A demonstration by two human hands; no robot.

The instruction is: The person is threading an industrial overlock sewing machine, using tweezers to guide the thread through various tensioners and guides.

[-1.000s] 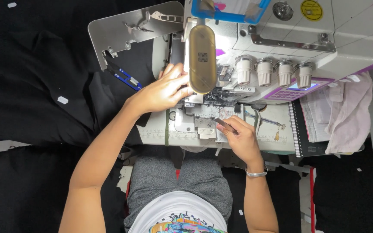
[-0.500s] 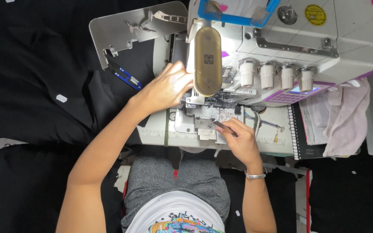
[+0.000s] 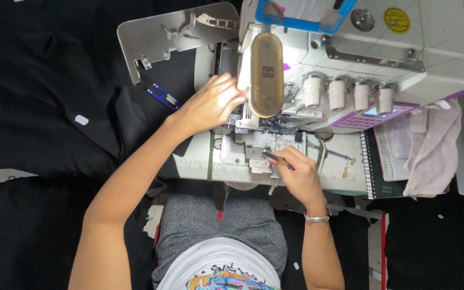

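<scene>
I sit at a white overlock sewing machine (image 3: 404, 59) with several thread tension knobs (image 3: 345, 92). My left hand (image 3: 210, 104) rests against the machine's left side, fingers curled beside the oval lamp head (image 3: 266, 67) and the needle area. My right hand (image 3: 295, 172) pinches thin metal tweezers (image 3: 270, 156) whose tips point left at the machine's open lower front (image 3: 253, 147). What the tweezer tips hold is too small to tell. A silver bracelet (image 3: 317, 217) is on my right wrist.
Black fabric (image 3: 44, 107) covers the table to the left. Blue-handled thread snips (image 3: 159, 92) lie on it below an open metal cover plate (image 3: 173, 35). A spiral notebook (image 3: 374, 166) and a pale pink cloth (image 3: 430, 150) sit at the right.
My right hand has crept slightly left with the tweezers toward the lower front of the machine. My left hand stays at the machine's side.
</scene>
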